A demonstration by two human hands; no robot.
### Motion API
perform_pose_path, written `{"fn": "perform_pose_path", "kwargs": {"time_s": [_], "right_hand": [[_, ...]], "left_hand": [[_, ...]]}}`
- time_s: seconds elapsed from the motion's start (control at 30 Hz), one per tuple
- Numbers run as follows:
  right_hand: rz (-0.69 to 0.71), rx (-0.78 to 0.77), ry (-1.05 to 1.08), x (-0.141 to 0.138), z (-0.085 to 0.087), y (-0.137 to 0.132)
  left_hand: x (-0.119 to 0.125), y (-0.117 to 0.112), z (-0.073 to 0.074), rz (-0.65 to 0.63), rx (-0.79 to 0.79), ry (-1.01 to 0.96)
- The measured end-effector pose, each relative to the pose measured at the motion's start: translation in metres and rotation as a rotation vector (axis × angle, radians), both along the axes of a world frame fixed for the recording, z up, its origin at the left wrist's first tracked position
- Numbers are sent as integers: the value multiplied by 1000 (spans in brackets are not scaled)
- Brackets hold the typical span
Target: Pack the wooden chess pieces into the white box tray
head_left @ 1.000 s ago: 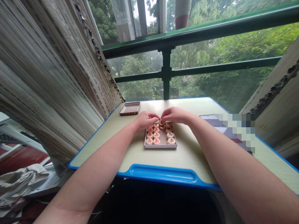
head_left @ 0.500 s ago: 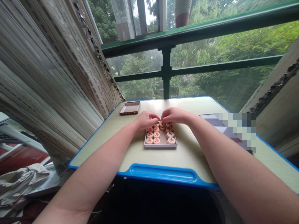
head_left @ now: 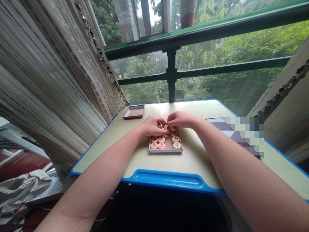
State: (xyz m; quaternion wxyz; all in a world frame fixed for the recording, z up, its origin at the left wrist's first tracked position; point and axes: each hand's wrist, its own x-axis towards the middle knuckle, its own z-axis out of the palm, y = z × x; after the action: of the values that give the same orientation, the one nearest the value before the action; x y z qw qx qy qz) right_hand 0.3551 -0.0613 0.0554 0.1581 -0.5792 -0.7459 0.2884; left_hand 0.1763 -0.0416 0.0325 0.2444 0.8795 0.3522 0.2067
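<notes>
A shallow white box [head_left: 165, 150] lies in the middle of the table and holds several round wooden chess pieces [head_left: 161, 145] with red or black characters. Both my hands hover over its far end. My left hand [head_left: 152, 125] has its fingers curled and pinches a piece with a black character [head_left: 166, 127]. My right hand [head_left: 180, 119] is curled too, its fingertips meeting the left hand's at that same piece. The pieces under my hands are hidden.
A brown tray-like lid [head_left: 134, 112] lies at the table's far left. A dark booklet [head_left: 231, 132], partly blurred out, rests at the right. The table [head_left: 198, 161] has a blue rim with a groove along the near edge. Curtains hang on both sides; a green railing stands behind.
My left hand has slid slightly forward and right over the box, covering more of the left pieces. The right hand stays almost still.
</notes>
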Motion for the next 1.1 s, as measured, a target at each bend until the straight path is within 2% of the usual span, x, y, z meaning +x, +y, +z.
{"fn": "perform_pose_path", "kwargs": {"time_s": [0.2,0.33,0.43,0.7,1.1], "right_hand": [[-13,-2,2,0,0,0],[-17,-7,2,0,0,0],[-14,-4,-3,1,0,-1],[45,-16,-18,1,0,-1],[103,95,-321,-16,10,-12]], "left_hand": [[3,1,-1,33,15,19],[3,0,0,19,-38,23],[1,-2,3,-3,-107,-2],[-7,1,12,37,-122,-24],[-9,6,8,130,-49,-58]]}}
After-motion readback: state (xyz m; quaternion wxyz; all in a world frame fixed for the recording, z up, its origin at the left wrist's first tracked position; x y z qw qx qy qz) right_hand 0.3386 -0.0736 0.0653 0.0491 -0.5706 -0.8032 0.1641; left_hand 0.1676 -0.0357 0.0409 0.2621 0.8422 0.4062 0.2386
